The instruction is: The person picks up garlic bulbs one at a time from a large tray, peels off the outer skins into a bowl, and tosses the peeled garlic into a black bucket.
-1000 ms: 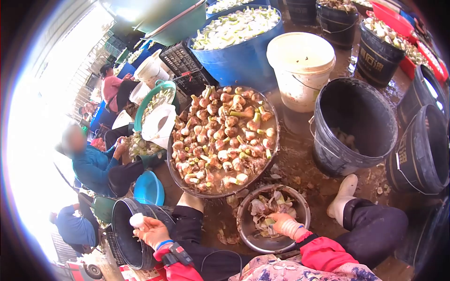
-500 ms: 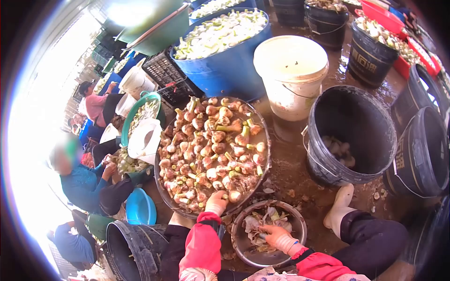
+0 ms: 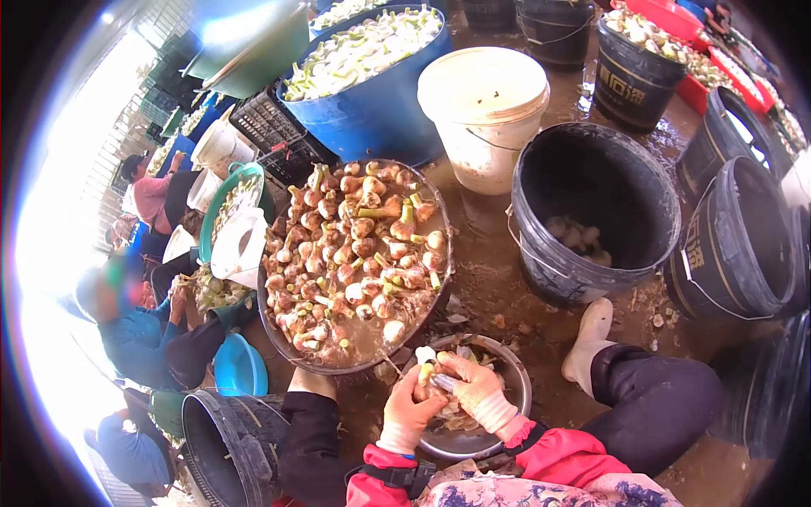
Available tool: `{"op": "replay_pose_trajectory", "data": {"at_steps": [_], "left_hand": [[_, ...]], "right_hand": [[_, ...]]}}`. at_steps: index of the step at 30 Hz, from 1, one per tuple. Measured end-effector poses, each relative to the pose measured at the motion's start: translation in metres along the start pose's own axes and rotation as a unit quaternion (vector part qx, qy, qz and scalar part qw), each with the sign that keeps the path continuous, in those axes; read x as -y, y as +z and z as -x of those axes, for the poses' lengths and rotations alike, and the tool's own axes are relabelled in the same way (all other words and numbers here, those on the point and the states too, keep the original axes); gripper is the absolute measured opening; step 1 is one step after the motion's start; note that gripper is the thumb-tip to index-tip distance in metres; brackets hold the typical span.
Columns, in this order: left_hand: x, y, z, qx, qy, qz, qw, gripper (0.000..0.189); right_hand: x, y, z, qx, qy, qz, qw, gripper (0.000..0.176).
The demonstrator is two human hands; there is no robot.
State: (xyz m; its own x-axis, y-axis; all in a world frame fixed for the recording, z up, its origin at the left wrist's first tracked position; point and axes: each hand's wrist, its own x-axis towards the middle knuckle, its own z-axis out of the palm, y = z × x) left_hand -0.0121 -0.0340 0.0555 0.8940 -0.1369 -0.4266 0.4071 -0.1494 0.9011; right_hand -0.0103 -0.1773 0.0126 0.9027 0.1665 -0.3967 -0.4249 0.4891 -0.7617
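My left hand [image 3: 408, 414] and my right hand [image 3: 473, 390] meet over a small metal bowl [image 3: 516, 378] of peelings. Between them is one garlic bulb [image 3: 425, 358] with a short green stalk; the left hand grips it and the right hand's fingers press on it, apparently with a small blade. Just beyond lies a wide metal basin [image 3: 279, 342] heaped with pinkish unpeeled garlic bulbs [image 3: 355, 253]. My sleeves are red and my legs in dark trousers flank the bowl.
A dark bucket [image 3: 591, 211] with a few peeled bulbs stands to the right, more dark buckets [image 3: 743, 245] beyond it. A white bucket [image 3: 481, 101] and blue tub [image 3: 372, 76] of peeled garlic sit behind. Another black bucket [image 3: 228, 439] is at my left knee. Other people sit working at left.
My left hand has come back from the basin with a bulb and joined my right hand over the small bowl. One second ago it held a peeled bulb over the left bucket.
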Motion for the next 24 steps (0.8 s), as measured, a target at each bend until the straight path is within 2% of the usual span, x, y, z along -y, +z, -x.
{"op": "replay_pose_trajectory", "data": {"at_steps": [1, 2, 4, 5, 6, 7, 8, 10, 11, 18, 20, 22, 23, 24], "left_hand": [[0.003, 0.001, 0.002, -0.043, 0.054, -0.163, 0.984, 0.062], [-0.001, 0.003, 0.005, -0.045, 0.058, -0.165, 0.984, 0.062], [-0.009, 0.011, 0.011, -0.065, 0.037, -0.322, 0.944, 0.07], [-0.007, 0.015, 0.013, -0.085, 0.07, -0.368, 0.923, 0.072], [-0.006, 0.02, 0.016, -0.083, 0.071, -0.37, 0.922, 0.072], [-0.006, 0.026, 0.018, -0.101, 0.061, -0.421, 0.899, 0.071], [-0.008, 0.03, 0.018, -0.119, 0.052, -0.47, 0.873, 0.07], [-0.006, 0.032, 0.019, -0.109, 0.039, -0.489, 0.865, 0.073], [-0.003, 0.032, 0.02, -0.105, 0.035, -0.504, 0.856, 0.076], [0.012, 0.037, 0.03, -0.152, 0.062, -0.5, 0.85, 0.088], [0.023, 0.038, 0.029, -0.154, 0.086, -0.511, 0.841, 0.089], [0.029, 0.036, 0.025, -0.191, 0.17, -0.48, 0.839, 0.087], [0.024, 0.031, 0.023, -0.171, 0.088, -0.304, 0.933, 0.076], [0.019, 0.022, 0.02, -0.119, -0.076, 0.049, 0.989, 0.06]], "right_hand": [[0.0, 0.0, 0.002, 0.011, 0.0, -0.012, 1.0, 0.044], [0.001, -0.001, 0.002, 0.014, -0.003, -0.012, 1.0, 0.044], [0.002, -0.002, 0.004, 0.044, -0.093, 0.142, 0.985, 0.043], [0.003, -0.001, 0.009, 0.044, -0.094, 0.14, 0.985, 0.043], [0.005, 0.002, 0.015, 0.006, -0.104, 0.212, 0.972, 0.043], [0.007, 0.005, 0.018, -0.033, -0.114, 0.282, 0.952, 0.043], [0.005, 0.007, 0.018, -0.035, -0.117, 0.28, 0.952, 0.043], [-0.004, 0.008, 0.018, -0.08, -0.072, 0.335, 0.936, 0.043], [0.0, 0.01, 0.021, -0.091, -0.083, 0.33, 0.936, 0.044], [-0.002, 0.01, 0.018, -0.098, -0.025, 0.316, 0.943, 0.046], [-0.001, 0.006, 0.015, -0.116, 0.059, 0.248, 0.96, 0.047], [-0.03, -0.009, 0.005, -0.127, 0.021, 0.203, 0.971, 0.043], [-0.022, -0.015, 0.004, -0.08, -0.001, 0.192, 0.978, 0.041], [-0.013, -0.015, 0.005, -0.031, -0.022, 0.18, 0.983, 0.039]]}}
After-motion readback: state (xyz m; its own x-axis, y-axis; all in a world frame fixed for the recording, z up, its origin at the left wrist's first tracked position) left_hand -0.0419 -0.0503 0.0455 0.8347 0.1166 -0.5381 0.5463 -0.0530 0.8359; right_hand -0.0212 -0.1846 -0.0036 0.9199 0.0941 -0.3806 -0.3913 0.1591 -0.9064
